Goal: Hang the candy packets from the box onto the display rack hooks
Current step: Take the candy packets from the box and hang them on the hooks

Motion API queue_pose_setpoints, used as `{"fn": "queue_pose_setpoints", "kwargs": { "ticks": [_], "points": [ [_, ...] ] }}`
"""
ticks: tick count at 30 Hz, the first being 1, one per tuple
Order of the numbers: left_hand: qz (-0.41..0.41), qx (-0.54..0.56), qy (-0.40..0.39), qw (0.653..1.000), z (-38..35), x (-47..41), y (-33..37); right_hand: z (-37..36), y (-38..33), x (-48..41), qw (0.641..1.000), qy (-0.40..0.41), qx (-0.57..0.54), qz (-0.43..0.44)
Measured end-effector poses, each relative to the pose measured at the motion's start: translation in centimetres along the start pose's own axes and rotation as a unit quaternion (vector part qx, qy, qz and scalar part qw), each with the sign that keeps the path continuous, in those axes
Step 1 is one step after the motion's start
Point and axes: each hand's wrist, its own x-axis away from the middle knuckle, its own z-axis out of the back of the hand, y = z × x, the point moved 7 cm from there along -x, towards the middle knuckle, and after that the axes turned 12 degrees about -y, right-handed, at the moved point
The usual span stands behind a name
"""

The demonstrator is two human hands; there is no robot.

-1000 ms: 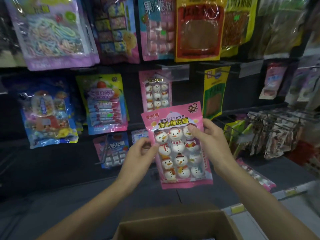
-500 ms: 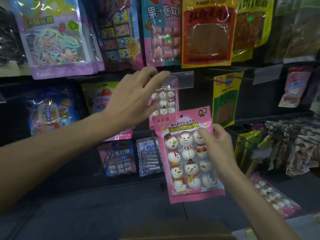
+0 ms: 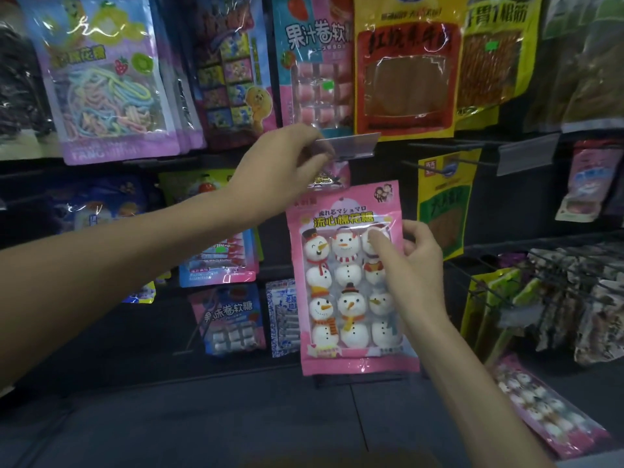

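A pink packet of snowman marshmallows (image 3: 341, 288) hangs upright in front of the rack, pinched at its right edge by my right hand (image 3: 410, 265), thumb on the front. My left hand (image 3: 283, 167) reaches up and pinches the clear price tag holder (image 3: 354, 145) at the tip of a display hook. Behind the tag hangs another pink snowman packet (image 3: 332, 179), mostly hidden by the held packet and my left hand. The box shows only as a blurred brown edge (image 3: 337, 462) at the bottom.
Candy packets hang all over the dark rack: a purple noodle-candy bag (image 3: 108, 82), a yellow-red bag (image 3: 407, 69), a yellow bag (image 3: 445, 204). Wire hooks with dark packets (image 3: 574, 292) jut out at right. A pink packet (image 3: 547, 410) lies on the shelf at lower right.
My left hand left the packet, rose to the hook's price tag and now pinches it. My right hand lifted the snowman packet higher, toward that hook. The view tilted up; the box dropped out.
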Motion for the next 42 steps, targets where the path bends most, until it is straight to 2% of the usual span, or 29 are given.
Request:
{"fn": "queue_pose_setpoints", "kwargs": {
  "ticks": [2, 6, 23, 29, 38, 42],
  "points": [
    [0.021, 0.053, -0.015, 0.998, 0.1, -0.3, -0.1, -0.1, -1.1, -0.3, 0.999, 0.009, 0.012, 0.037],
    [0.025, 0.077, -0.041, 0.996, 0.1, -0.6, 0.2, -0.1, -2.1, -1.1, 0.997, 0.022, 0.025, 0.066],
    [0.031, 0.1, -0.056, 0.993, -0.3, -0.5, -0.7, -1.5, -1.3, -2.2, 0.998, 0.031, 0.043, 0.042],
    [0.008, 0.103, -0.076, 0.992, -0.8, -0.3, -0.7, -1.5, -1.8, -2.2, 0.997, 0.037, 0.053, 0.049],
    [-0.003, 0.07, -0.052, 0.996, -0.6, -0.1, -0.9, -1.6, -1.7, -2.1, 0.997, 0.038, 0.05, 0.042],
    [-0.033, -0.02, -0.015, 0.999, -0.3, 0.6, -0.8, -1.9, -1.2, -2.2, 0.998, 0.03, 0.039, 0.024]
  ]
}}
